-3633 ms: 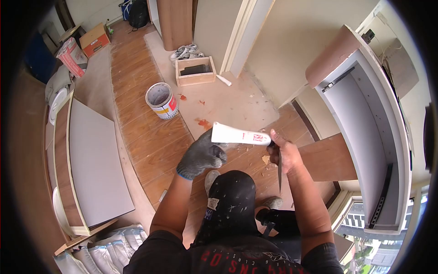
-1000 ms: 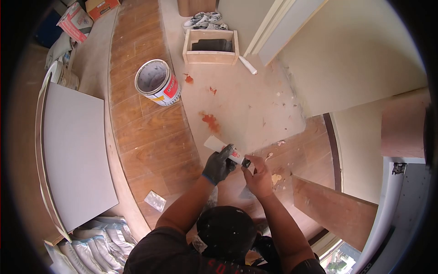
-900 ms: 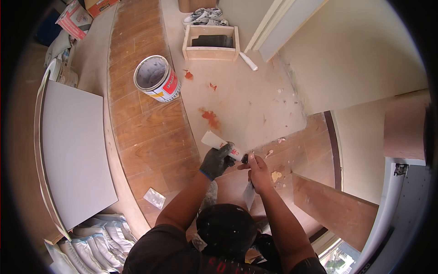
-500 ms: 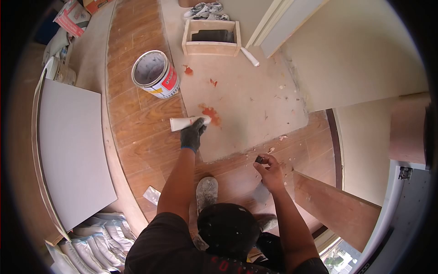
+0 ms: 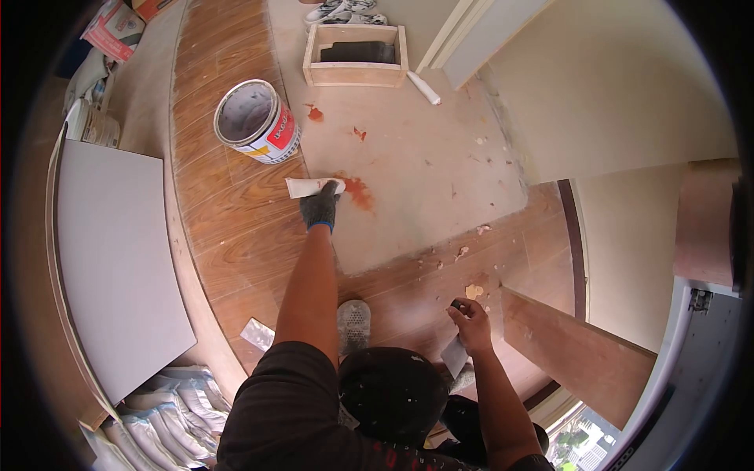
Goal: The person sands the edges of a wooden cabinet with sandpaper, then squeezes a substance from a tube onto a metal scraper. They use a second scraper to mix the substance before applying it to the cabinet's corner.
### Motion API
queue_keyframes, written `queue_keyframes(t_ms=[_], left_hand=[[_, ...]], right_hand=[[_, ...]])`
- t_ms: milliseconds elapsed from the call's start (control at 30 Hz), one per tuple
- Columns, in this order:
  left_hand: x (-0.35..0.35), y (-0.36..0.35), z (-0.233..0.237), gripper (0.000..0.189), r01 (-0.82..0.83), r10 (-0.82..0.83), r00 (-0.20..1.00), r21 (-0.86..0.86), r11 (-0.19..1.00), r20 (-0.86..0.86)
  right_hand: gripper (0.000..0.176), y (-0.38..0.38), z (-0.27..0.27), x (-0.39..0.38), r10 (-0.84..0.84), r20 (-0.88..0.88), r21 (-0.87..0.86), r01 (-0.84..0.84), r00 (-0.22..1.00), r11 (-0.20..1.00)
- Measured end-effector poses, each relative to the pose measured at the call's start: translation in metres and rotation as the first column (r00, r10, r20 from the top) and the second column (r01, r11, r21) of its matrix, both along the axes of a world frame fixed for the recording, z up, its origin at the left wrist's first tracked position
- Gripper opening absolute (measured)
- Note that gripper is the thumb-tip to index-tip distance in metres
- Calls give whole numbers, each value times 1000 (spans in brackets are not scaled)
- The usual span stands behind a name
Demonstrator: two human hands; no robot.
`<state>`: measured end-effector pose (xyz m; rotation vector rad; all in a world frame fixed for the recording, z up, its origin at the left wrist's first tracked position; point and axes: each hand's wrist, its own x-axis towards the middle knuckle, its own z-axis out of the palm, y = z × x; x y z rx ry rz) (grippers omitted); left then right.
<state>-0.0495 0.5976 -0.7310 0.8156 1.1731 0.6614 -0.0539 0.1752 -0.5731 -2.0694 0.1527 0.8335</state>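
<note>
My left hand [image 5: 319, 207], in a dark glove with a blue cuff, is closed on a white squeeze tube [image 5: 302, 188]. The tube lies nearly level, low over the boundary between wood-look floor and beige panel, beside a reddish-orange smear [image 5: 359, 193]. My right hand [image 5: 473, 326] is bare and wrapped round the black handle of a putty knife. The knife's grey blade [image 5: 454, 355] points down near my foot. A tan blob [image 5: 473, 291] lies on the floor just beyond that hand.
An open paint bucket [image 5: 283, 133] stands on the wood floor. A wooden box [image 5: 357, 76] and a second white tube [image 5: 425, 88] lie farther off. A white board [image 5: 118, 259] leans at left above plastic packs [image 5: 169, 420]. A brown plank [image 5: 573, 345] is at right.
My left hand and the tube have shifted slightly away from me and left. My right hand has moved down toward me, and the knife blade now shows clearly. The view has shifted slightly.
</note>
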Motion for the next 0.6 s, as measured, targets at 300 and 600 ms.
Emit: queue_keyframes(t_ms=[300,600], left_hand=[[5,4,-5,47,37,-32,997,72,997,-70],[8,6,3,45,-13,14,999,19,1000,-42]], right_hand=[[36,14,10,-2,0,2,-29,0,1000,1000],[37,11,7,-4,29,23,-28,-28,999,999]])
